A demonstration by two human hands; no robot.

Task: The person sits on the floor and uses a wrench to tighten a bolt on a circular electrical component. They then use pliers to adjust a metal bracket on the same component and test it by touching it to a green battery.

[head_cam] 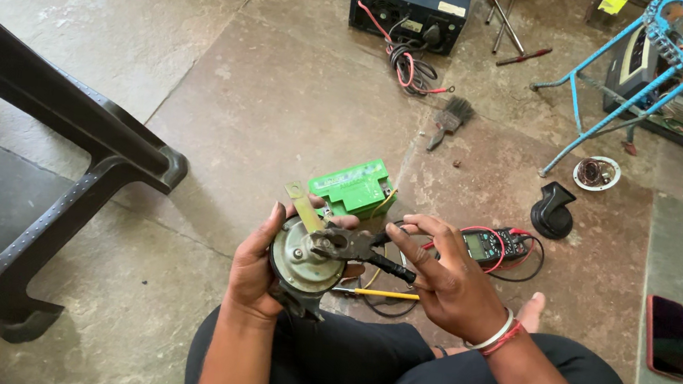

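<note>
midway by the look of it: left hand wrapped round the horn, right hand fingers closed on pliers gripping its centre, battery and meter unconnected on the floor.

Two hands, one horn, one pliers, one battery.

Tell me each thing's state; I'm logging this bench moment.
Round horn unit: upright, cupped in left hand.
Pliers: jaws on the horn's centre, handles in right hand.
Green battery: on the floor.
Multimeter: lying flat.
Phone: screen dark.
</note>
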